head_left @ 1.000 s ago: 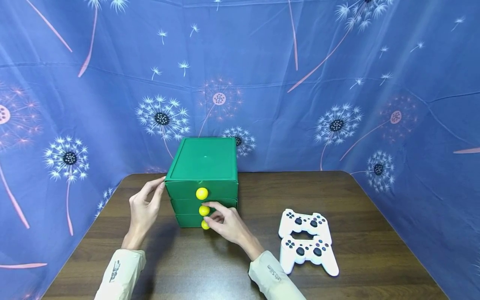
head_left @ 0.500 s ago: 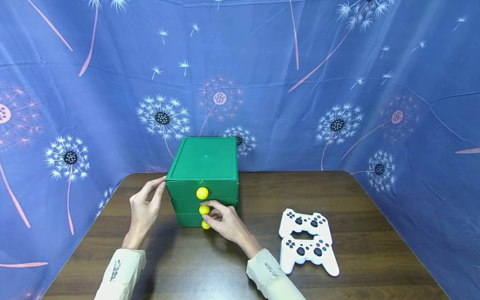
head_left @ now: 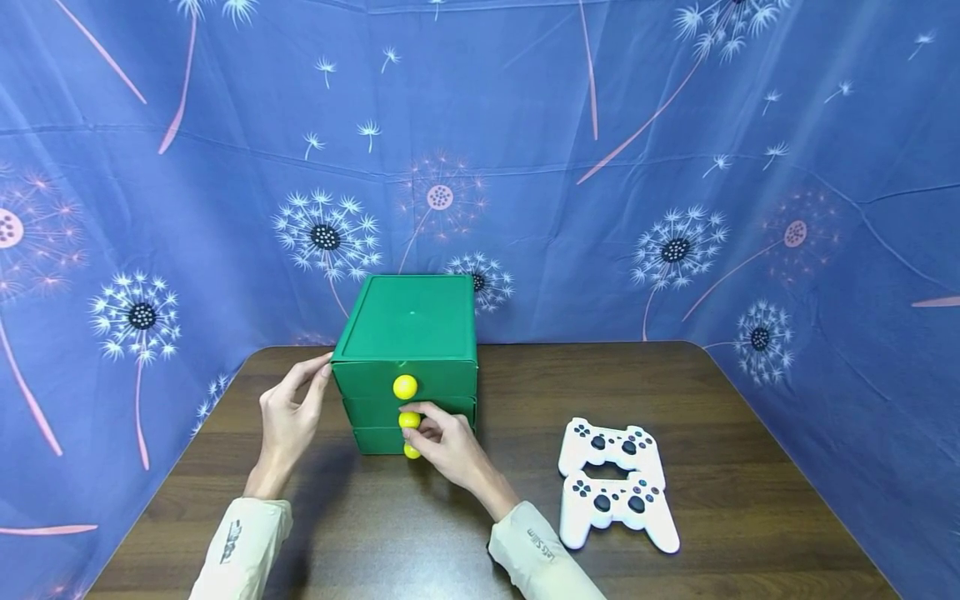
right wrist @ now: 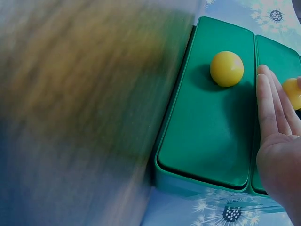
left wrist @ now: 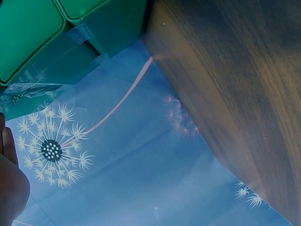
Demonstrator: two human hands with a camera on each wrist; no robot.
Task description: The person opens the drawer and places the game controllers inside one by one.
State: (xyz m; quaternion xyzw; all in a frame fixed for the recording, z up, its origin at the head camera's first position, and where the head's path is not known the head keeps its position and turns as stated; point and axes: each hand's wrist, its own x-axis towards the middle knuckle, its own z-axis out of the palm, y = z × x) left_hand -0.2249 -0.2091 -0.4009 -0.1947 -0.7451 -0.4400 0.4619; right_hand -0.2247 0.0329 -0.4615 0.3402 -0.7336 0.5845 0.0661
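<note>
A green box of three stacked drawers [head_left: 408,317] stands toward the back of the table, each drawer front bearing a round yellow knob. My right hand [head_left: 453,450] pinches the middle knob [head_left: 408,420] between thumb and index finger. The top knob [head_left: 405,387] and the bottom knob [head_left: 412,451] are free of it; the right wrist view shows the bottom knob [right wrist: 226,68] whole. At the box's front left edge, near the top corner, my left hand [head_left: 288,417] touches with extended fingertips. All drawers look closed. Only part of the left hand [left wrist: 11,183] enters the left wrist view.
Two white game controllers [head_left: 611,446] [head_left: 618,508] lie one in front of the other at the right of the brown wooden table [head_left: 375,533]. A blue dandelion-patterned cloth [head_left: 555,250] hangs behind and beside the table. Clear tape [left wrist: 80,34] shows on the box's side.
The right sleeve has shifted slightly left. Both hands keep their places at the box, and the drawers show no visible movement.
</note>
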